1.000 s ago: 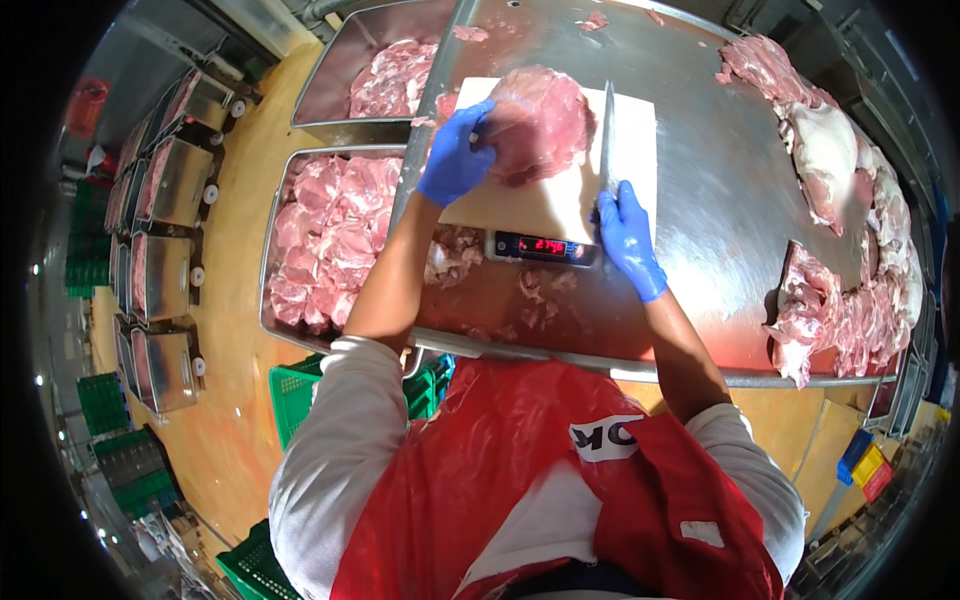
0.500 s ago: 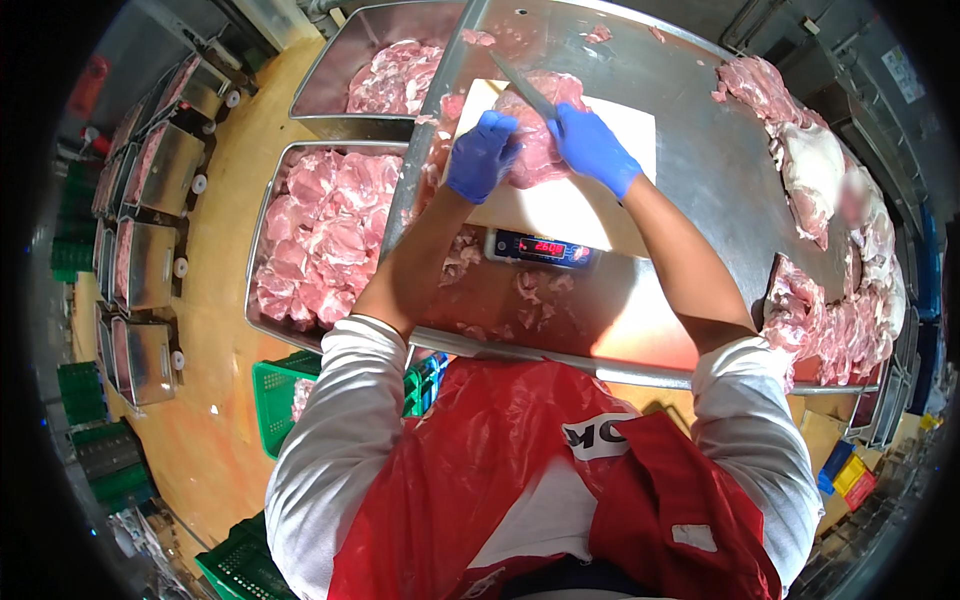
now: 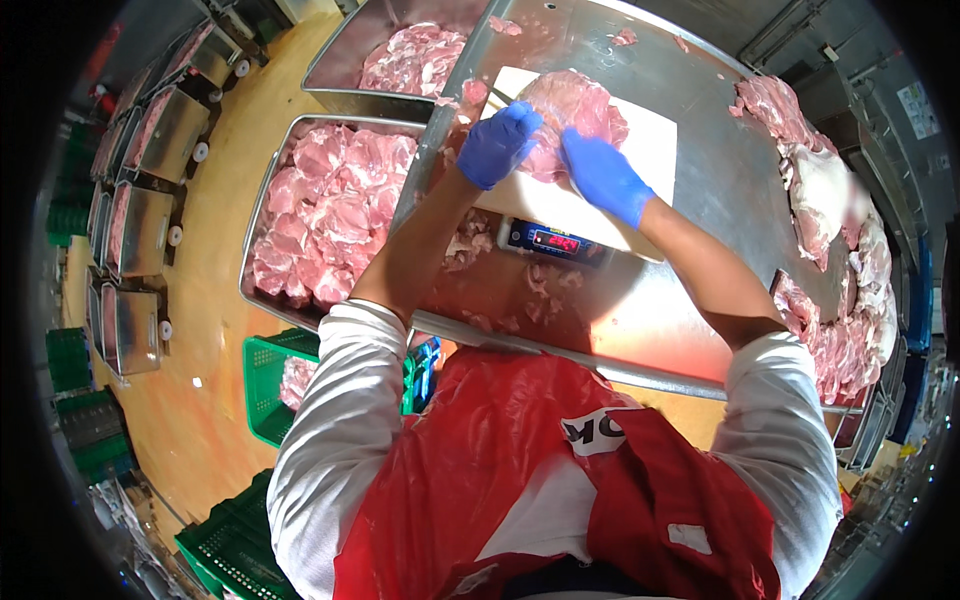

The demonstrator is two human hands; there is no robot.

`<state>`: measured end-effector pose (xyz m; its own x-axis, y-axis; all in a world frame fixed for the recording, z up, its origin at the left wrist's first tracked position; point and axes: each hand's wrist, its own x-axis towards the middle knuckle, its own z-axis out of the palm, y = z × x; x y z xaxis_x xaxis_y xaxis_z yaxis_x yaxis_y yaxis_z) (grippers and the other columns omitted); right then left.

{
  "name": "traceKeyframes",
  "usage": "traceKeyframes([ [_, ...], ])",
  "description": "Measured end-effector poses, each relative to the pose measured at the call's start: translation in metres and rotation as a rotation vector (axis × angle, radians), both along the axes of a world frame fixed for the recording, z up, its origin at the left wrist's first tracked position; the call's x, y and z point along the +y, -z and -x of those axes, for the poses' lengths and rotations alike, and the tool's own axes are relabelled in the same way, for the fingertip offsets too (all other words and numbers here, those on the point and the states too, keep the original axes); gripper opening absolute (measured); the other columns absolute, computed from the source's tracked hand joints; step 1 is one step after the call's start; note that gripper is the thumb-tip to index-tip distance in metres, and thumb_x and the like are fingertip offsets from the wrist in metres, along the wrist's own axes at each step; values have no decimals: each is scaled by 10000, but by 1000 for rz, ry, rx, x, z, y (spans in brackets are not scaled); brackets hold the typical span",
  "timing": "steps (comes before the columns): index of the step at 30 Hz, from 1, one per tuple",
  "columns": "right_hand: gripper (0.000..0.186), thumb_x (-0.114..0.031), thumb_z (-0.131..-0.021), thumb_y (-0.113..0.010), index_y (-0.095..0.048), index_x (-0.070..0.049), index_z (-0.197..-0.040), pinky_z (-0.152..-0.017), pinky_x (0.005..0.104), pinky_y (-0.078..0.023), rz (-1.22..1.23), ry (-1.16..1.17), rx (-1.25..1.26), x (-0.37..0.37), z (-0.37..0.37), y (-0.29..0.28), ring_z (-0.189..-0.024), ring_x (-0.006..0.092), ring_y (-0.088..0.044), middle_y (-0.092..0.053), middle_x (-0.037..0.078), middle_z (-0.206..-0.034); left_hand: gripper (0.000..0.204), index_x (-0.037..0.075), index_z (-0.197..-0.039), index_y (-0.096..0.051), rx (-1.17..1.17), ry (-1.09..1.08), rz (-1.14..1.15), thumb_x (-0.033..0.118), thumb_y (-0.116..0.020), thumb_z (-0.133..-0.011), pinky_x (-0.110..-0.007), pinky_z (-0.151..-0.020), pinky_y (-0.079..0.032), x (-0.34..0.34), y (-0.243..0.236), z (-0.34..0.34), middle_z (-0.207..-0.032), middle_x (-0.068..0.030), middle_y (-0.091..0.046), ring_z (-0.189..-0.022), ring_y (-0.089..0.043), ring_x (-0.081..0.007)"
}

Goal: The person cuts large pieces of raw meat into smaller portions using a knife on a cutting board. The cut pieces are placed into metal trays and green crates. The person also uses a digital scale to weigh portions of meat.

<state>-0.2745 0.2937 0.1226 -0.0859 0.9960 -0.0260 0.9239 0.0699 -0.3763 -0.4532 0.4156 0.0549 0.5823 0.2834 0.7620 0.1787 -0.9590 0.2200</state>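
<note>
So the main thing here is a big, roundish slab of raw pink meat [image 3: 575,100], sitting on a white rectangular cutting board [image 3: 648,160]. I'll use that board as the reference for everything else.

The left hand [image 3: 500,145], in a blue glove, is at the board's left side with its fingers bent in against the meat's edge. Can't tell if it's really gripping anything. A short, narrow, dark blade-like strip [image 3: 499,97] pokes out just past it over the board's far left corner, and I honestly can't say which hand has hold of it, if either.

The right hand [image 3: 605,178], also blue-gloved, reaches in over the board from the right, fingertips against the meat's near side. Whether it's grasping something underneath is hidden.

A digital scale display with red lit digits [image 3: 552,240] sits right at the board's near edge, on a shiny stainless steel bench [image 3: 710,120]. Small pale pink meat scraps [image 3: 545,290] lie nearer than the board. Left of it is a deep steel tray [image 3: 283,308] full of pink meat chunks [image 3: 330,210]; well right of it, big pale-and-pink cuts [image 3: 815,200].
</note>
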Motion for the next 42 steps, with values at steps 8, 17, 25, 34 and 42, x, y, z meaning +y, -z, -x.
traceKeyframes([
  [8, 236, -202, -992, -454, -436, -46, -1168, -680, 547, -484, 330, 145, -262, -140, -52, 2, -852, 467, -624, -618, 291, -875, 353, 65, -1092, -603, -132, -7, 136, 39, -689, -750, -423, -761, -535, -12, 3, 28, -1130, -152, -589, -935, -632, -368],
  [17, 320, -244, -991, -400, -512, 50, -1048, -747, 510, -507, 24, -25, -88, 38, 25, -23, -859, 463, -640, -646, 305, -952, 409, 70, -1116, -601, -78, 19, -62, 61, -732, -729, -414, -793, -543, -3, -7, 20, -1104, -135, -598, -949, -634, -318],
  [25, 288, -225, -992, -384, -484, -10, -1154, -759, 507, -522, 266, -44, -227, -62, -31, -5, -897, 467, -646, -642, 277, -1066, 336, 67, -1067, -609, -155, -33, 178, 44, -674, -738, -407, -760, -538, -17, 12, 39, -1048, -143, -613, -911, -642, -341],
  [34, 269, -95, -930, -476, -440, -3, -1180, -685, 519, -516, 252, -70, -288, -117, -67, -45, -778, 470, -624, -632, 287, -936, 380, 64, -1122, -617, -124, 77, -28, 53, -697, -751, -428, -795, -544, -30, 21, 70, -1099, -153, -625, -957, -640, -359],
  [42, 250, -194, -960, -491, -487, -13, -1133, -732, 505, -507, 36, -171, -195, 44, 37, -2, -902, 432, -643, -638, 264, -933, 305, 68, -1137, -630, -35, 75, -34, 76, -653, -833, -412, -854, -556, -18, 14, 68, -1166, -159, -636, -1038, -638, -354],
])
